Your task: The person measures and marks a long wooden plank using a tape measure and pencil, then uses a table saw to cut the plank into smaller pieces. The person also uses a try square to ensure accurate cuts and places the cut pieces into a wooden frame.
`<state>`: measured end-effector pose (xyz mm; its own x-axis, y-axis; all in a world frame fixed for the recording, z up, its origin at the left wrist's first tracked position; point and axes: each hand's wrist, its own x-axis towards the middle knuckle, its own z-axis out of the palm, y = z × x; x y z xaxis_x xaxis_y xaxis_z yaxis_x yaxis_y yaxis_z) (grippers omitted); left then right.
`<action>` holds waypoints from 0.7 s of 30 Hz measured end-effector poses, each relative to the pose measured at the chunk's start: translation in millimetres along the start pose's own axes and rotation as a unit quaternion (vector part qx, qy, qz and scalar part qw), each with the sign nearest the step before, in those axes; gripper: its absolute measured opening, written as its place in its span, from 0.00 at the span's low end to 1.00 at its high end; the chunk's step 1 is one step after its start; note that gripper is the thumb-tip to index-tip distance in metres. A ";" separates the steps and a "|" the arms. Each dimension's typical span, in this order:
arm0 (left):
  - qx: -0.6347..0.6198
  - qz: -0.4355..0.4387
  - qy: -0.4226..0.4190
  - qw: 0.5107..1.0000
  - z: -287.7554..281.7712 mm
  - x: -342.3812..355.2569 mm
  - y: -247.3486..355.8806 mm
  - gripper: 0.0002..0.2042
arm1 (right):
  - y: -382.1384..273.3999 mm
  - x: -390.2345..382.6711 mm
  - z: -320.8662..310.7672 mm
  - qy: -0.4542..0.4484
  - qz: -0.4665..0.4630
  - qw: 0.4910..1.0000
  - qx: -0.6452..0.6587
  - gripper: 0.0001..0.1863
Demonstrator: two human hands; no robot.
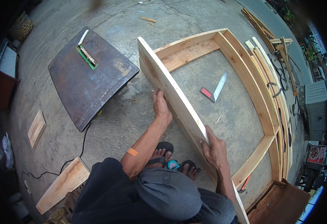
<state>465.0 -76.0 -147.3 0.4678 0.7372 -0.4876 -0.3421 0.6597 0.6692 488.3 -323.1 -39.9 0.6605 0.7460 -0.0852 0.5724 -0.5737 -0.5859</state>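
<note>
A long pale wooden plank point(178, 99) stands on edge along the near side of a wooden frame point(242, 61). Whether the plank is fastened to the frame, I cannot tell. My left hand point(161, 106) grips its near face toward the far end, fingers partly hidden. Closer to me, my right hand point(215, 147) is closed over the plank's top edge, thumb on the near side. Inside the frame, a try square point(217, 89) with a red and black stock lies on the concrete. Beside my feet sits a turquoise tape measure point(173, 164).
At left stands a table saw point(92, 80) with a rusty top and a black cord point(83, 143). Offcut boards point(64, 184) lie nearby. An orange-handled tool point(246, 183) rests by the frame's near corner. Long timber strips point(273, 86) and a brown box point(279, 205) are at right.
</note>
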 end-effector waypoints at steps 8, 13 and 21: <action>0.054 -0.033 -0.055 0.996 1.1 1.3 1.4 0.36 | 23.7 -11.2 -10.1 0.028 -0.028 0.999 -0.023 0.36; 0.076 -0.060 -0.026 0.995 -16.4 19.0 5.9 0.35 | 37.9 -43.2 -3.2 0.030 0.004 0.998 -0.046 0.42; 0.123 -0.051 -0.096 0.986 -54.1 82.5 11.8 0.27 | 58.0 -73.6 -15.3 -0.001 0.043 0.998 -0.046 0.38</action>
<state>455.5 0.5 -209.9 0.6441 0.6112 -0.4599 -0.0876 0.6563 0.7494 480.3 -416.4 -55.3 0.7084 0.6930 -0.1335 0.5560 -0.6645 -0.4993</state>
